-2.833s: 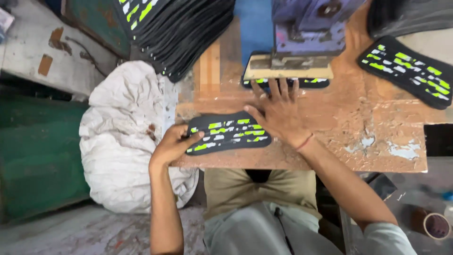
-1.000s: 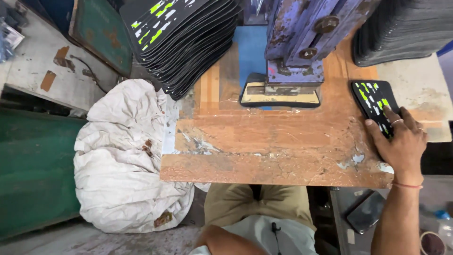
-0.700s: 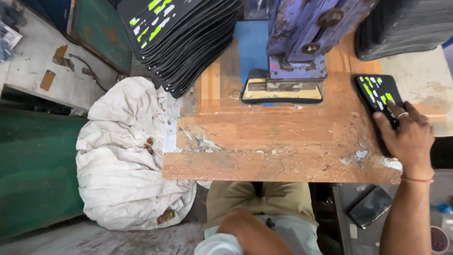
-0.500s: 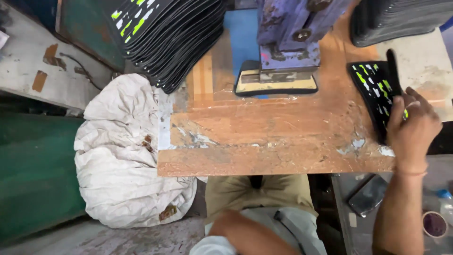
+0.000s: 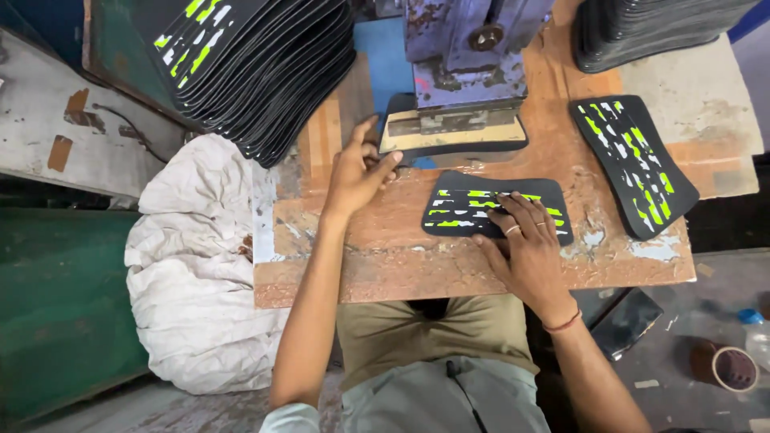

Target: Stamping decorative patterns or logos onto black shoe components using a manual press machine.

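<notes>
A black rubber sheet with yellow-green and white marks (image 5: 469, 211) lies flat on the worn wooden bench (image 5: 385, 256). My right hand (image 5: 525, 244) rests on its near right part, fingers spread on top. My left hand (image 5: 358, 168) reaches to the left end of the cutting die plate (image 5: 453, 132) under the blue-purple press (image 5: 469, 44), fingers touching its edge. A second printed sheet (image 5: 634, 164) lies apart at the right of the bench.
A tall fanned stack of printed black sheets (image 5: 257, 64) sits at the back left. Another black stack (image 5: 650, 28) stands at the back right. A white sack (image 5: 196, 273) hangs left of the bench. A cup (image 5: 728, 367) stands on the floor at right.
My right hand has brought one printed sheet from the right edge to the bench's middle. My left hand, earlier out of view, has come up to the die plate.
</notes>
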